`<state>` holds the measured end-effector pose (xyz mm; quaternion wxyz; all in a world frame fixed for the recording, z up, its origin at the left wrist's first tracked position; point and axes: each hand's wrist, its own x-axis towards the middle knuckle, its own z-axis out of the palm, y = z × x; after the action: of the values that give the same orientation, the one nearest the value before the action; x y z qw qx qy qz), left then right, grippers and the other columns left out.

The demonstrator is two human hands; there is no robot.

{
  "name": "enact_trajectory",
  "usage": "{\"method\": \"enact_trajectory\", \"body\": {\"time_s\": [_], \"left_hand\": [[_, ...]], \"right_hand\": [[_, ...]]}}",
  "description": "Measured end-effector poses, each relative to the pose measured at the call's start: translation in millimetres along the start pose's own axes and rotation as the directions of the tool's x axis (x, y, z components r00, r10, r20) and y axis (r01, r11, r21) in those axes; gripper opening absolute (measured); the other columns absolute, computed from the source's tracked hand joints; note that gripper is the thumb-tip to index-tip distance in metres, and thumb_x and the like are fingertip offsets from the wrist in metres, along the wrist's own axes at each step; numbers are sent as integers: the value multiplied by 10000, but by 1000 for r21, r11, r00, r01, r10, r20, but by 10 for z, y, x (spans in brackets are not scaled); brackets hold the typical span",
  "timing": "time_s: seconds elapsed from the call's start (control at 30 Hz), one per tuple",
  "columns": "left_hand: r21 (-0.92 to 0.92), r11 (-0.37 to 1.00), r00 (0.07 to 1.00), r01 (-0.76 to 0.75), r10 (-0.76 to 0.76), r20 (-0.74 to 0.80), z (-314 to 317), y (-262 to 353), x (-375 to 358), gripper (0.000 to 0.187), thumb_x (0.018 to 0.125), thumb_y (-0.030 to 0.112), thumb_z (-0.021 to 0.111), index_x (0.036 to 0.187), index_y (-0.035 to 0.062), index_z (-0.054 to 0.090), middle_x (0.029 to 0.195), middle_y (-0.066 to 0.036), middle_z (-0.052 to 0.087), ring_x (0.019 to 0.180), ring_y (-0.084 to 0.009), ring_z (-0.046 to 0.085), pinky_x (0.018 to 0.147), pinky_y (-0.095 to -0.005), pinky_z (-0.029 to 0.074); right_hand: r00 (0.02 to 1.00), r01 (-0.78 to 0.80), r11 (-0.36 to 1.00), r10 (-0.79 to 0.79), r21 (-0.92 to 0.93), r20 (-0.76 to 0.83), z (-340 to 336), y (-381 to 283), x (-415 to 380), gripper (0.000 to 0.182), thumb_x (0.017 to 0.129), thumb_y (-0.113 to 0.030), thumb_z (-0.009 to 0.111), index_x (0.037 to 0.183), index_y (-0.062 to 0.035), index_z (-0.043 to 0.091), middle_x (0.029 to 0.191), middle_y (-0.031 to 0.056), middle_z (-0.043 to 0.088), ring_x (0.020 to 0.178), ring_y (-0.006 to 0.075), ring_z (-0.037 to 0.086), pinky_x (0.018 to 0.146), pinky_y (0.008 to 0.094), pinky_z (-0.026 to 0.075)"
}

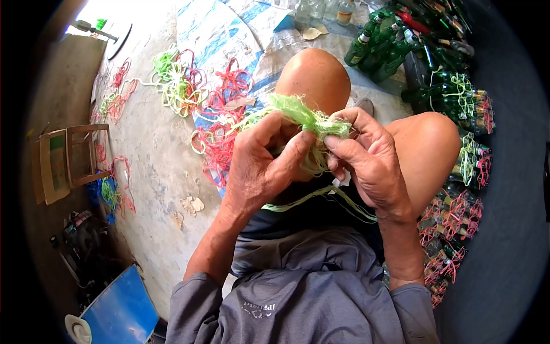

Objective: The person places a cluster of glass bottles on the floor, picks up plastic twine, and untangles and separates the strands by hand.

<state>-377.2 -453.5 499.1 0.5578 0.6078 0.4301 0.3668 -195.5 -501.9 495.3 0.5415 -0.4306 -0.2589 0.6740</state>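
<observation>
A frayed bundle of light green plastic twine (pixel 309 119) is stretched between my two hands, above my knees. My left hand (pixel 266 155) pinches its left part between thumb and fingers. On the other side, my right hand (pixel 366 152) grips the bundle's right end with thumb and forefinger. Loose strands hang below the bundle, and a longer pale green strand (pixel 298 202) droops across my lap. Beyond my left hand, tangled red twine (pixel 220 152) lies on the floor and a striped sheet.
Green glass bottles (pixel 389 51) stand at the upper right, and more bottles tied with green and pink twine line the right side. Clear bottles (pixel 321 10) are at the top. A wooden frame (pixel 89 152) and a blue panel (pixel 123 309) are on the left. Green twine (pixel 177 86) lies ahead.
</observation>
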Motion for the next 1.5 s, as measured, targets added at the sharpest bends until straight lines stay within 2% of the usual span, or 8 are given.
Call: {"method": "enact_trajectory", "body": {"time_s": [0.07,0.17,0.37,0.57,0.7,1.03,1.33,1.5], "left_hand": [[45,999,1000,5,-5,5,-35,-37,6,165,956,124,717,975,-37,690,777,-49,719,706,-80,656,638,-276,520],[81,994,996,73,-77,42,-76,-2,8,149,975,20,690,1098,-65,694,984,-56,739,904,-84,669,792,-252,543],[148,983,990,107,-119,76,-100,32,-1,128,968,24,703,1062,-63,705,944,-46,739,877,-71,660,788,-248,542],[8,1000,998,18,-18,-53,6,-61,-2,108,935,70,707,931,-38,705,755,-20,709,713,-36,619,651,-239,509],[28,999,998,40,-39,-56,-44,-111,13,97,931,63,709,919,-33,707,762,-21,715,715,-40,626,664,-234,514],[-20,997,995,75,-76,-68,-42,-77,-1,50,956,2,682,967,-33,716,862,16,701,801,-37,620,741,-215,505],[-55,998,995,37,-42,-89,5,-97,8,24,939,-7,691,935,-24,706,824,3,715,754,-31,617,688,-211,497],[-52,998,995,36,-41,-87,-6,-144,-7,18,934,-7,699,940,-24,699,820,-1,714,756,-36,622,689,-217,505]], "right_hand": [[1000,-22,1000,22,20,10,9,-1,-10,168,1005,-65,627,1166,-29,600,890,14,670,663,39,585,540,194,458],[999,-24,996,22,90,25,1,-13,-17,165,1004,-86,630,1160,-40,602,887,15,666,644,44,566,534,199,458],[979,-203,937,192,286,64,-79,-118,-29,166,1007,-158,635,1142,-67,605,829,1,622,542,28,452,484,192,429],[997,-80,946,83,314,4,-101,-8,11,192,995,-120,650,1172,-47,642,881,4,643,612,43,503,540,216,459],[999,-47,936,46,348,10,-210,5,17,213,980,-83,661,1189,-42,646,914,17,666,698,63,553,604,241,486],[1000,20,921,-21,388,-4,-270,101,-19,175,976,-49,663,1151,-43,661,883,28,658,637,56,516,564,232,470],[966,204,979,-206,-29,-154,-246,59,-60,175,959,-29,684,1132,-25,661,856,-7,632,666,37,520,581,213,457],[869,382,804,-480,-456,-120,-227,26,-90,198,923,-31,711,1119,-13,689,947,14,621,731,60,520,683,210,448]]}}
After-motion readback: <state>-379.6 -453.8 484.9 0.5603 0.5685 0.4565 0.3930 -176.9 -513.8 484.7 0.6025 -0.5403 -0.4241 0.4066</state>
